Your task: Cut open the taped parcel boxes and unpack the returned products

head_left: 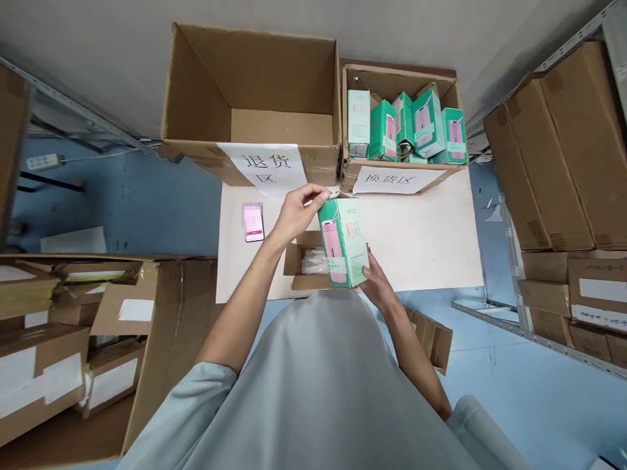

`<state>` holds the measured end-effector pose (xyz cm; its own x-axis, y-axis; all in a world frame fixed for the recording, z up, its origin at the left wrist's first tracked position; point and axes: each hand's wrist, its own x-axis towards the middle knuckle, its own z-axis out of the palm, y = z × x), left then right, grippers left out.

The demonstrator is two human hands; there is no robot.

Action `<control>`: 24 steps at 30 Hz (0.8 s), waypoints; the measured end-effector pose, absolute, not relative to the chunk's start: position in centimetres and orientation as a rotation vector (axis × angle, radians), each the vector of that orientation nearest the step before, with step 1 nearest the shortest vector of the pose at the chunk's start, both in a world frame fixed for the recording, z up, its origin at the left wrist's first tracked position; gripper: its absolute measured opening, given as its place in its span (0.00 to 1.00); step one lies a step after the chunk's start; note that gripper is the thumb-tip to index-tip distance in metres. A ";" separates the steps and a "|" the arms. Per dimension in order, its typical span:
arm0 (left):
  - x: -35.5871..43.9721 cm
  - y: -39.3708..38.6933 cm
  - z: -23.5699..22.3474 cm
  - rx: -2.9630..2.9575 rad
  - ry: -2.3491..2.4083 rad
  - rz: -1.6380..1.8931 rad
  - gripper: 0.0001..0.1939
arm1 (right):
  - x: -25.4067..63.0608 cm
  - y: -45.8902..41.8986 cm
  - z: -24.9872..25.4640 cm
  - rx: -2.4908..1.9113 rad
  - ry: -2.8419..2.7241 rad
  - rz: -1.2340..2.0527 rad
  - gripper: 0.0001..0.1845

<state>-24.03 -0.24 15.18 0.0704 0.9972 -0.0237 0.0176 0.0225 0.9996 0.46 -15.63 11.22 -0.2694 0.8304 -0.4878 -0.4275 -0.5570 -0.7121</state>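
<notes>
A green product box (343,243) with a pink bottle-like item printed on its front is held up over the table, slightly tilted. My left hand (302,209) pinches its top edge, where a flap seems to stand up. Around its lower right corner my right hand (376,281) is closed, supporting it from the side and below. Partly behind the green box, an open cardboard carton (296,261) stands on the white table (421,241). White packing material (313,261) lies inside that carton.
At the back left stands a large open cardboard box (196,98) with a paper label. Beside it, another labelled box (399,73) holds several green boxes. A phone (253,223) lies on the table's left. A big carton (169,326) of parcels is at left; shelved cartons (548,156) stand right.
</notes>
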 end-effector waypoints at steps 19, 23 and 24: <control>-8.4 11.4 16.6 1.352 1.073 1.128 0.19 | 11.3 16.9 8.5 -1.143 -0.933 1.166 0.32; -8.8 11.8 17.0 1.230 1.067 1.205 0.18 | 12.5 20.1 7.3 -1.197 -1.034 1.059 0.32; -9.7 11.1 16.9 1.192 1.095 1.223 0.19 | 12.7 19.2 7.1 -1.202 -1.064 1.048 0.33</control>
